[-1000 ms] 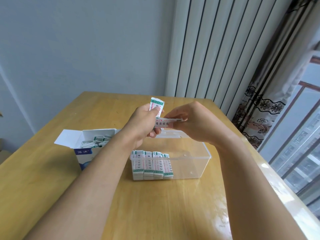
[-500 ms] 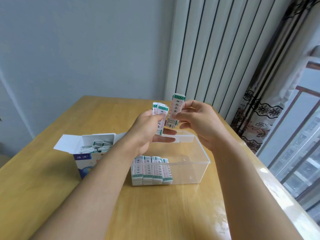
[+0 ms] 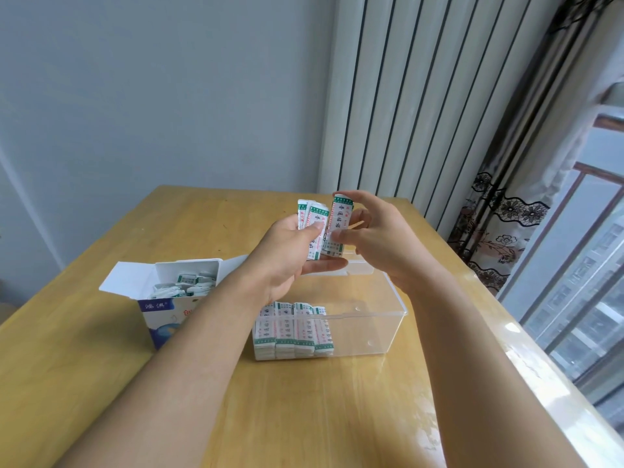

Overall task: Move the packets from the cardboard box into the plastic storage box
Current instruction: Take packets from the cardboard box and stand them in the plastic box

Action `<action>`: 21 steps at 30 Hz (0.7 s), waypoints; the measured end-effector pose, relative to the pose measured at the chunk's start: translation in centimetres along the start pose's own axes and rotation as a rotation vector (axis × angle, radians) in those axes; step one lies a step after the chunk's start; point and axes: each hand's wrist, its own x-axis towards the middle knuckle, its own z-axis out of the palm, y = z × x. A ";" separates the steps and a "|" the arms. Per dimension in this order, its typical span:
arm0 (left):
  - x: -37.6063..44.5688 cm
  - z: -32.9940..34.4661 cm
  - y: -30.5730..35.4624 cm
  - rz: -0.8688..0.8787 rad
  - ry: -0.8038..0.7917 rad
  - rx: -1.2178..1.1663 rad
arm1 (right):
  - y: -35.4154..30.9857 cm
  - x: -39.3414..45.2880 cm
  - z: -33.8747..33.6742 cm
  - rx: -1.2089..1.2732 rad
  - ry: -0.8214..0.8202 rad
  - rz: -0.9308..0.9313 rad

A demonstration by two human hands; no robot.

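Both hands are raised at centre frame, above the far edge of the plastic storage box (image 3: 364, 327). The left hand (image 3: 287, 255) grips a small fan of packets (image 3: 312, 219), thumb pressed across their faces and fingers curled behind. The right hand (image 3: 374, 241) pinches a single packet (image 3: 338, 224) upright, one fingertip on its top edge and the thumb on its lower face; its other fingers are loosely spread. The single packet sits just beside the fan, nearly touching.

The clear box stands on the bench (image 3: 101, 383) at centre. Rows of stored packets (image 3: 292, 329) stand on end against its left wall; its right half is bare. The cardboard box (image 3: 175, 298), flaps open at left of frame, holds a loose jumble of more packets.

Step in hand, as I judge it: squaring up a handful before loading. The task looks partway done. The next move calls for lowering the packets upright beside the stored rows, kept aligned so they do not topple.
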 end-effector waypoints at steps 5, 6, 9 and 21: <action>0.0 -0.1 0.0 -0.016 0.006 0.015 | 0.1 0.2 0.3 -0.050 0.025 -0.038; 0.0 -0.1 0.0 -0.016 0.005 0.019 | 0.2 0.3 0.3 -0.046 0.036 -0.037; 0.0 -0.1 0.0 -0.014 0.004 0.029 | 0.3 0.2 0.2 -0.047 0.038 -0.025; 0.2 -0.3 0.0 0.014 0.041 0.068 | -0.4 -0.2 1.0 0.130 0.088 -0.006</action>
